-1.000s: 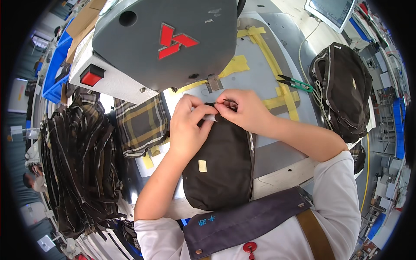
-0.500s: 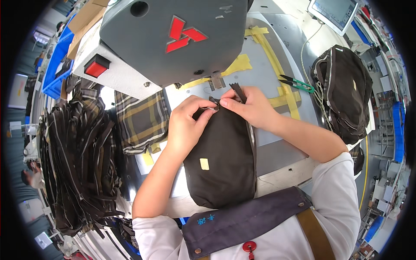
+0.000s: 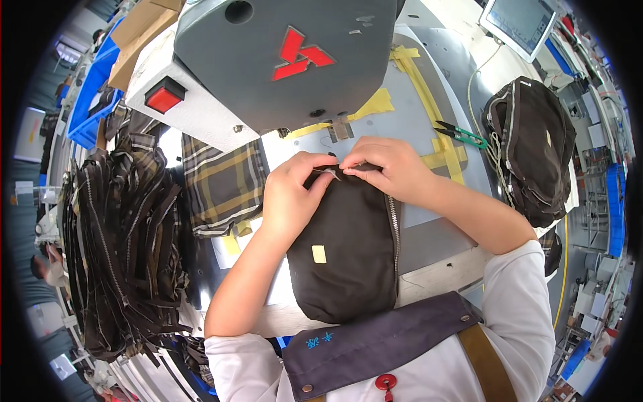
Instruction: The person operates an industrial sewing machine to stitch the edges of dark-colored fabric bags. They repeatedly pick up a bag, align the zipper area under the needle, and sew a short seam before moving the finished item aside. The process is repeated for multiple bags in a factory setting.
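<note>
A dark brown zippered fabric pouch (image 3: 348, 248) hangs from my hands over the table's near edge, with a zipper (image 3: 394, 228) down its right side and a small pale yellow sticker (image 3: 319, 254). My left hand (image 3: 293, 191) pinches its top edge, where a small whitish scrap (image 3: 329, 172) shows at the fingertips. Close beside it, my right hand (image 3: 388, 167) grips the same edge between thumb and fingers. Both sets of fingertips nearly meet just in front of the grey sewing machine head (image 3: 288, 67); they partly hide the edge.
Dark zippered pieces (image 3: 124, 248) pile up at left, beside plaid fabric (image 3: 224, 184). Green-handled thread snips (image 3: 462, 134) lie on the right of the work plate, marked with yellow tape (image 3: 429, 87). A stack of brown pouches (image 3: 529, 147) and a tablet screen (image 3: 519, 23) stand farther right.
The dark strip that stood up at my right fingers is folded down out of sight. My right fingers have drawn in toward the left hand. The view has shifted slightly.
</note>
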{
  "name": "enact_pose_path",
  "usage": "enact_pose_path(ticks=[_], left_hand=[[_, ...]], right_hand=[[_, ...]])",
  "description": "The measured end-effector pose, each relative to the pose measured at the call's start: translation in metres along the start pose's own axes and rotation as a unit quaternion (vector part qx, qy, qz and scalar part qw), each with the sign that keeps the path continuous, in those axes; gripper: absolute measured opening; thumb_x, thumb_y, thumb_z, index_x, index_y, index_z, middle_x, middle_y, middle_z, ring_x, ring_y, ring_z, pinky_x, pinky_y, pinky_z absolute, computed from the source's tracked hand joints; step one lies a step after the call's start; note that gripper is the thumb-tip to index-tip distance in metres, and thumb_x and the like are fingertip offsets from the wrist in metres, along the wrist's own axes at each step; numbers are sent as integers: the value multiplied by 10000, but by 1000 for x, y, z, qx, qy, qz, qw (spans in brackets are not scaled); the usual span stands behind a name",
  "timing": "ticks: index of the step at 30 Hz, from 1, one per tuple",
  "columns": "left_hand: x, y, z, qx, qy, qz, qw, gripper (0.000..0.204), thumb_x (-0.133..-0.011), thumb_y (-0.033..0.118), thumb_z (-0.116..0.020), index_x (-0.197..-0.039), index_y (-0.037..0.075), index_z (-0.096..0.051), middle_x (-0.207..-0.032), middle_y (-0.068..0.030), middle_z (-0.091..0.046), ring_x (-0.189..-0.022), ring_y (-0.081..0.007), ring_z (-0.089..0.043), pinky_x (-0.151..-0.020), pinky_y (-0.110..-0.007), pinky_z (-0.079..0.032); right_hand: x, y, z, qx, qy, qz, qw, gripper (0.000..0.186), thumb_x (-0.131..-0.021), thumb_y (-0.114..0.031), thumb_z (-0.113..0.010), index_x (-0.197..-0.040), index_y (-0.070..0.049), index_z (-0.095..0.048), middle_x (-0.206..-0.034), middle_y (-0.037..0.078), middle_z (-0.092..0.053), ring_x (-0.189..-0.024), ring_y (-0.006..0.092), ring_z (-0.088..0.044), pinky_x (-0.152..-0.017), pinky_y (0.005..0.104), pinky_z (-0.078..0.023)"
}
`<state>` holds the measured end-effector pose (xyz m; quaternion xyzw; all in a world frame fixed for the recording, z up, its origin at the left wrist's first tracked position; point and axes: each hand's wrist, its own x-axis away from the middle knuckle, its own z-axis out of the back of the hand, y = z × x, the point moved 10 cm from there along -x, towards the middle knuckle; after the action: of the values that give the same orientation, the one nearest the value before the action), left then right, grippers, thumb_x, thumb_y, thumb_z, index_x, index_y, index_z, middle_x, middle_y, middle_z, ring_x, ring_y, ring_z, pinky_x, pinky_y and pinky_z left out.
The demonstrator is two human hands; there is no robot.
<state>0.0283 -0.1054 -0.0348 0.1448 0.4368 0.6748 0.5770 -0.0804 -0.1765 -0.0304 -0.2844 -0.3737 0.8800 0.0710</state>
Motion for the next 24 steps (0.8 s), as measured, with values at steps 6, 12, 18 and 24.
enact_pose_path(ticks=[6, 12, 18, 24], left_hand=[[2, 18, 1, -86, 29, -150, 984, 197, -712, 31, -756, -882, 105, -691, -824, -20, -654, -688, -222, -651, -577, -325, -521], [2, 22, -4, -48, -15, -120, 991, 162, -733, 45, -758, -871, 96, -689, -960, -23, -638, -723, -193, -644, -618, -319, -516], [-4, 7, -9, 53, -40, -39, 997, 120, -777, 42, -742, -883, 45, -685, -955, -55, -658, -793, -232, -652, -722, -313, -512], [-1, -8, -13, 107, -60, 39, 992, 109, -799, 38, -733, -895, 17, -687, -877, -72, -684, -802, -210, -655, -737, -298, -507]], right_hand=[[-2, 12, -3, -3, -35, -106, 994, 180, -861, -207, -682, -890, -31, -659, -792, 76, -642, -750, 231, -616, -668, 346, -484], [3, 44, -13, -147, -79, -291, 942, 213, -868, -225, -673, -884, -13, -663, -742, 55, -646, -689, 126, -561, -653, 297, -454], [14, 53, -18, -230, -45, -325, 916, 193, -906, -218, -654, -871, -29, -651, -757, -11, -601, -726, 73, -520, -661, 266, -422], [14, 42, -11, -160, -60, -289, 942, 196, -897, -213, -662, -871, -19, -648, -762, -3, -614, -724, 80, -538, -653, 267, -442]])
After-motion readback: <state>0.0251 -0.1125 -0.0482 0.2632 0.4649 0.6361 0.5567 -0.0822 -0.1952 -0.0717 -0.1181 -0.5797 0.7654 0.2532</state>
